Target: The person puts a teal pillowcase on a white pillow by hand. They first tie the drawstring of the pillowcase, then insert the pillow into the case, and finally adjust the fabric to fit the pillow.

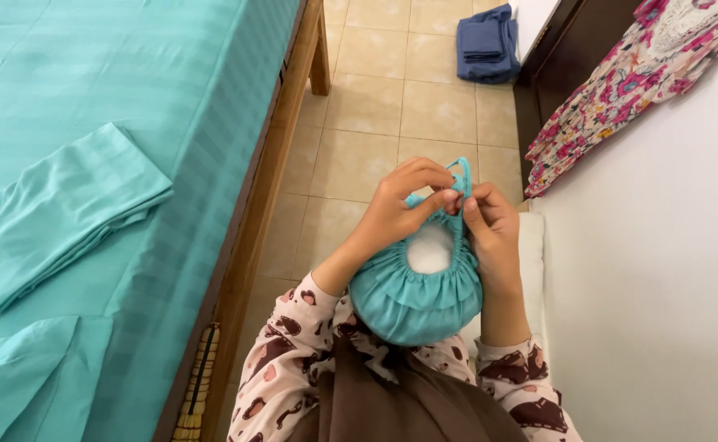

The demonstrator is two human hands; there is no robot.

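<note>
Your left hand and right hand meet at the mouth of the teal bolster cover, each grip pinched narrow on the teal drawstring, whose loop pokes up between your fingertips. The bolster sits right in front of you, propped against your chest above the patterned sleeves, well clear of the bed on your left and just beside the white wall on your right. To do this well, keep the tension even on both strands, pull them away from each other rather than upward, and walk the gathers round the ring with your thumbs so the pleats spread evenly instead of bunching on one side; I judge the white stuffing showing in the middle means the opening is not yet fully drawn shut. Hold the roll steady against your body so it does not twist. As for direction, the gathered end faces up towards you and slightly forward, and the long axis appears to run from that mouth down past your lap, nearly end-on to the camera, its far end hidden.
</note>
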